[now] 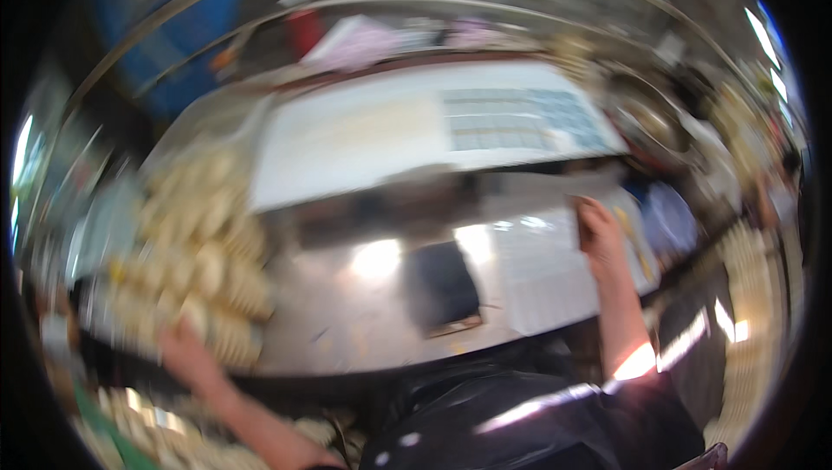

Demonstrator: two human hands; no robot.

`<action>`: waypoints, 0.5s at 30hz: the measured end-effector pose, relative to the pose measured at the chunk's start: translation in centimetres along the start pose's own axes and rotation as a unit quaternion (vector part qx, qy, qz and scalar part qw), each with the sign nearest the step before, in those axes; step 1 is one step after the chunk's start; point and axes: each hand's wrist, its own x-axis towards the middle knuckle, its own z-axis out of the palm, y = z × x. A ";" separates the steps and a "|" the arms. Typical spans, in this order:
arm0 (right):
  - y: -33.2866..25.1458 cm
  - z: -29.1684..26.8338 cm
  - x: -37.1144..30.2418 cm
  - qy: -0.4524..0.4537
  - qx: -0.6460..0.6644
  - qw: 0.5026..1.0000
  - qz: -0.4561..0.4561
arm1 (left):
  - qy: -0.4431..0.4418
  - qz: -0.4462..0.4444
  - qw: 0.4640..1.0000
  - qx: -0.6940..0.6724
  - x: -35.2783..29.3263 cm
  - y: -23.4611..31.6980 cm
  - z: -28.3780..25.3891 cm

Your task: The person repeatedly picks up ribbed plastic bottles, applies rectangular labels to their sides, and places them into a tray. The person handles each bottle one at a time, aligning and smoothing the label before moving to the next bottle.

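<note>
My left hand reaches to the near left edge of a heaped pile of cream-coloured pieces. Motion smears its fingers, so I cannot tell whether it grips one. At the right, my right hand is closed on a small, flat, dark brown piece, held over a whitish translucent sheet. Between the hands, a dark rectangular pad lies on the shiny worktable. Behind it stretches a white board, its right part bearing rows of small grey-blue rectangles.
A round metal bowl stands at the back right, above a bluish-purple bag or container. Stacked cream pieces rise beyond the table's right edge. Curved rails cross behind the table, where pale purple items lie.
</note>
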 end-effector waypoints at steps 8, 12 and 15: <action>-4.9 -4.6 -7.3 0.062 0.049 0.997 0.027 | 0.325 0.327 0.826 0.324 0.6 10.5 3.0; -10.4 -9.9 -12.8 0.179 -0.148 0.965 0.123 | 0.376 0.378 0.705 0.468 -1.4 17.1 5.7; -10.7 -14.5 -15.5 0.236 -0.188 0.946 -0.120 | 0.321 0.379 0.856 -0.148 -2.4 24.9 8.2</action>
